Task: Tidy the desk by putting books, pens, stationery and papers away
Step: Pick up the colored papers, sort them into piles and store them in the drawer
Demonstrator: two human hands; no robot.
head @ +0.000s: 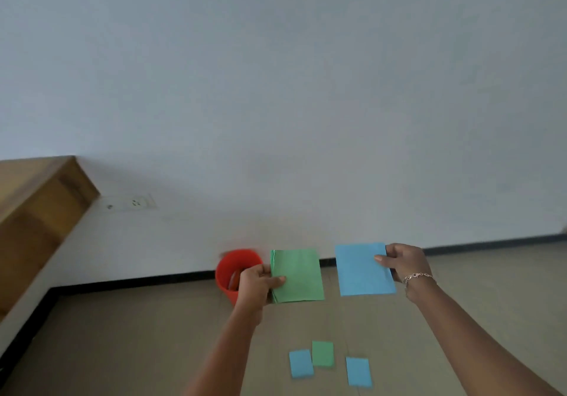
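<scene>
Nearest the camera, three loose slips lay flat on the tan desk: a left blue slip, a green slip just beside it and a little farther off, and a right blue slip set apart to the right. All three had their long axes running near to far, and they sat between the two forearms, nearer than both hands. Above and beyond them, the left hand gripped a green stack by its left edge, thumb across the front face and fingers curled behind. The right hand, a bracelet at its wrist, pinched a blue sheet by its right edge. Both held papers were raised off the desk with their long sides upright, side by side with a gap between them. Joining them would likely mean bringing the blue sheet leftward onto the green stack. The slips would then lie down and toward the person, with the right hand closer to the right blue slip. Behind the left hand stood a red cup holding something dark that could not be made out. A black strip ran along the desk's far edge below a plain pale wall. A socket sat low on the left, near a wooden shelf.
</scene>
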